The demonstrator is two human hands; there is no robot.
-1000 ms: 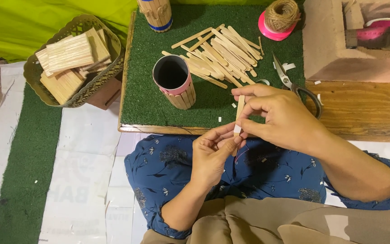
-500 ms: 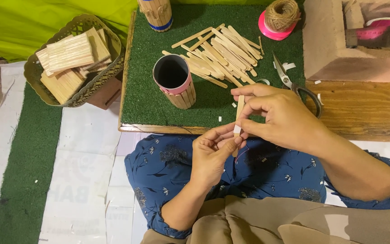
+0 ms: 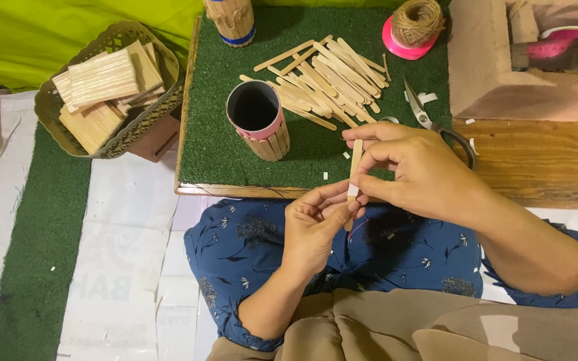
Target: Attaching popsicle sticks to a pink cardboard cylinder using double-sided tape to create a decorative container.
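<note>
Both hands pinch one wooden craft stick (image 3: 355, 160) over the lap, its long axis upright, top towards the green turf mat (image 3: 215, 147). The right hand (image 3: 416, 170) grips mid-stick; the left hand (image 3: 316, 224) fingers its white tape.

A pale wooden craft stick (image 3: 355, 160), nearly upright, pinched between both hands.
</note>
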